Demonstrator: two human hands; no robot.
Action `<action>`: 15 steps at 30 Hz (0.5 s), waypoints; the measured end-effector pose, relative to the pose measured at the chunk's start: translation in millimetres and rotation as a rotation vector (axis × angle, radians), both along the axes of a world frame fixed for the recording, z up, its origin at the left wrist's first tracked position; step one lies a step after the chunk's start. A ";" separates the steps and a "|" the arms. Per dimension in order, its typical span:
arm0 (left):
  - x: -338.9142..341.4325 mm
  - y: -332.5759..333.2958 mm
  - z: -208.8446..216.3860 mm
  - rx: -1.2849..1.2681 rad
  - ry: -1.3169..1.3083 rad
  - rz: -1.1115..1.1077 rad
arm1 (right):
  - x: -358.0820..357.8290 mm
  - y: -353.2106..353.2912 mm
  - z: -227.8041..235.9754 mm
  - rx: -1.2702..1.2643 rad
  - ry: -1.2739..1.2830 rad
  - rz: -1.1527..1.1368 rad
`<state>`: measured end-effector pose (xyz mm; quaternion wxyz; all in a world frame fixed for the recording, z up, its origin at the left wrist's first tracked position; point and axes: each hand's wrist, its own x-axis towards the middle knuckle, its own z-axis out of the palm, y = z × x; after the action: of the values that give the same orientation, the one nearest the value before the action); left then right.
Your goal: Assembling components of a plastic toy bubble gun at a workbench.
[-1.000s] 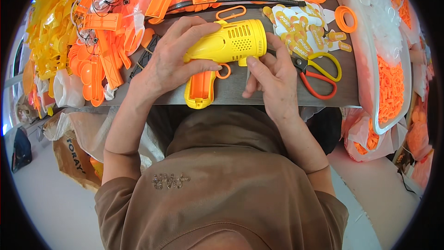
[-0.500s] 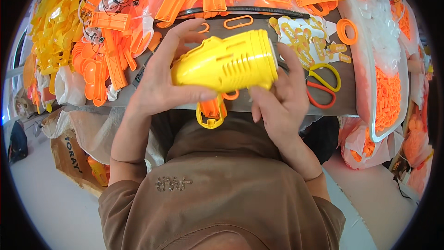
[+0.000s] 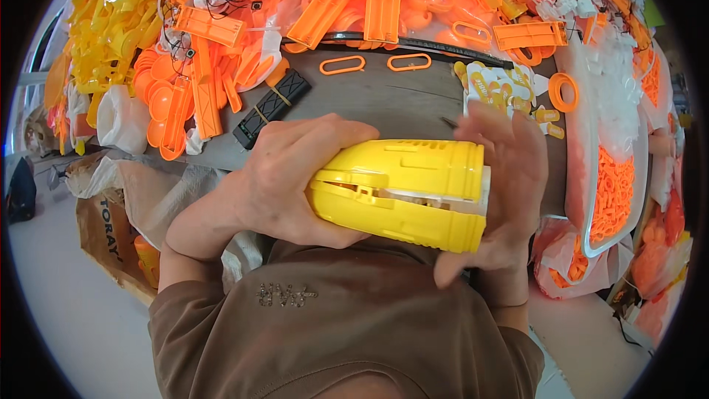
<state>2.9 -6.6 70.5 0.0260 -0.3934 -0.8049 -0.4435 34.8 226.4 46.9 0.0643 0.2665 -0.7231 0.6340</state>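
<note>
A yellow plastic toy housing [image 3: 399,177] lies sideways in front of my chest, its narrow end to the left. A lengthwise gap runs between its two shell halves, showing white parts inside. My left hand [image 3: 295,177] is wrapped round the narrow end. At the wide end, where a white rim [image 3: 485,191] sticks out, my right hand [image 3: 509,192] is held with thumb and fingers apart, its fingers blurred. Whether its palm touches the rim I cannot tell. A black battery-like block [image 3: 273,107] with a band round it rests on the table beyond my left hand.
Orange plastic parts [image 3: 384,0] are heaped at the back, yellow parts [image 3: 118,15] at the far left. Two orange oval rings [image 3: 410,63], label stickers [image 3: 498,89] and an orange round ring [image 3: 563,92] lie on the table [image 3: 413,100]. A bin [image 3: 587,240] holds small orange pieces at right.
The housing has come nearer my body and turned to show its split seam. My left hand has shifted along with it; my right hand has moved right. The scissors are now hidden.
</note>
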 end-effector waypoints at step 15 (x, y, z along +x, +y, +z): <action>-3.4 -4.5 2.5 -0.087 0.285 -0.036 | -8.8 -15.8 4.0 0.142 0.299 0.055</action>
<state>-0.5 -11.1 73.0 0.1151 -0.4674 -0.8044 -0.3483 26.0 210.5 50.9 0.1349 0.3816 -0.7407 0.5362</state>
